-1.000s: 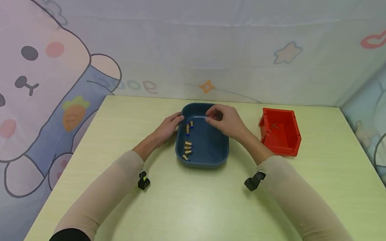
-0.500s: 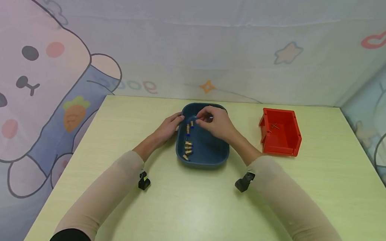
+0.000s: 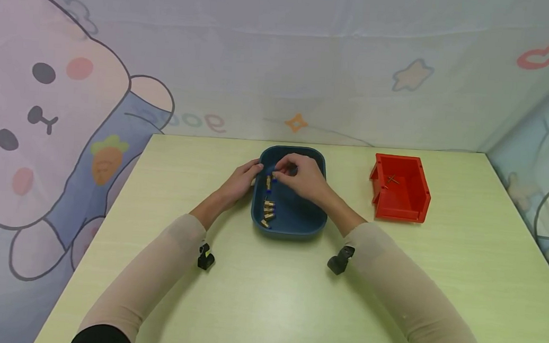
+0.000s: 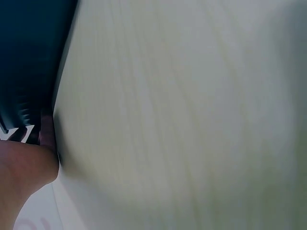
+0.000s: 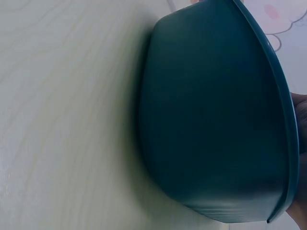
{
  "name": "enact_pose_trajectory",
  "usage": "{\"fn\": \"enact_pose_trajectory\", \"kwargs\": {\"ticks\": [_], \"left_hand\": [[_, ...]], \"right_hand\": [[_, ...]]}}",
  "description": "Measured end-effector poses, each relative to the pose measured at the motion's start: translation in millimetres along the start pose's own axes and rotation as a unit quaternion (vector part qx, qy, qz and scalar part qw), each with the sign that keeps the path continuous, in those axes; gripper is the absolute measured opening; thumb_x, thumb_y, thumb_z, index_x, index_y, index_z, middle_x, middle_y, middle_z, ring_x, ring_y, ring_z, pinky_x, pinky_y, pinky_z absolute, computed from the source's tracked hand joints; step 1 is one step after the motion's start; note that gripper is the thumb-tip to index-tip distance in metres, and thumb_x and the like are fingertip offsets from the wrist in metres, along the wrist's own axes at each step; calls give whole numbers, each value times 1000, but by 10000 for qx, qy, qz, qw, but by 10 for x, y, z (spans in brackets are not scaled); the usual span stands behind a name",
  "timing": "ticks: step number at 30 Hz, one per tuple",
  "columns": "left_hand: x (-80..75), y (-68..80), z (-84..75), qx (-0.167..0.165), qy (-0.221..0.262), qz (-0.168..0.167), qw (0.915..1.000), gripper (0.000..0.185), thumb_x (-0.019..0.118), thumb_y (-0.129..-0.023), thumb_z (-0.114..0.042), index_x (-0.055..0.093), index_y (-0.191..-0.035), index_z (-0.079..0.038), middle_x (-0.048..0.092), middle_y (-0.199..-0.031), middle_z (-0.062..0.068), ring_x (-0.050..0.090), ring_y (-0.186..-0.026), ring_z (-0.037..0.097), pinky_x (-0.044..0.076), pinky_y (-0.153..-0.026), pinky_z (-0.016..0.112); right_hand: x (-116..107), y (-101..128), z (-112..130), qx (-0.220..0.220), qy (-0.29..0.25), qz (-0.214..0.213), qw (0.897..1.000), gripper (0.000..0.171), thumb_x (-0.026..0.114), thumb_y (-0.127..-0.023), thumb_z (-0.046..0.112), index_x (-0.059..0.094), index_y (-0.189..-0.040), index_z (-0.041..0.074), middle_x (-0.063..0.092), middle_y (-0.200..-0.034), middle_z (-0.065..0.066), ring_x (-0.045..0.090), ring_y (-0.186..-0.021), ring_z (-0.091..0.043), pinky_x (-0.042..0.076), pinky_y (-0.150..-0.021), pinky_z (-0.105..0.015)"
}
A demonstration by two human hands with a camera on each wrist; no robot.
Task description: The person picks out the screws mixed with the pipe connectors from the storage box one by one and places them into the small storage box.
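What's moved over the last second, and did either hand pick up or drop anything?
The right hand moved left and a little toward the person, from the far rim of the blue tray to just over the brass fittings at its left side. Whether it pinches one is unclear. The left hand stayed at the tray's left rim; tray, fittings and red bin stayed put.
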State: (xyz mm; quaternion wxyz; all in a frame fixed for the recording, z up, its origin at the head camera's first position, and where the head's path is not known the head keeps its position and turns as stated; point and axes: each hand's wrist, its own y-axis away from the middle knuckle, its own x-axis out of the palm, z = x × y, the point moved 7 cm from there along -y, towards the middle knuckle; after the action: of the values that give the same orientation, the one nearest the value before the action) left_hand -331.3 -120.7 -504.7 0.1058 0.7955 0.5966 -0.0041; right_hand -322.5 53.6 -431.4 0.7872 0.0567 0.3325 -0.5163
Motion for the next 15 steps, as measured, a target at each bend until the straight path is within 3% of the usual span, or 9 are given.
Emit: {"fn": "enact_pose_trajectory", "kwargs": {"ticks": [15], "left_hand": [[-10,-23,25,18,-45,-58,10000,63,45,-114,-43,36,-164,-6,40,-167,12,35,-156,27,39,-122,51]], "right_hand": [[138,-13,-39,160,15,58,9999,9,78,-98,13,75,-103,5,73,-96,-6,67,-87,-19,57,-80,-33]]}}
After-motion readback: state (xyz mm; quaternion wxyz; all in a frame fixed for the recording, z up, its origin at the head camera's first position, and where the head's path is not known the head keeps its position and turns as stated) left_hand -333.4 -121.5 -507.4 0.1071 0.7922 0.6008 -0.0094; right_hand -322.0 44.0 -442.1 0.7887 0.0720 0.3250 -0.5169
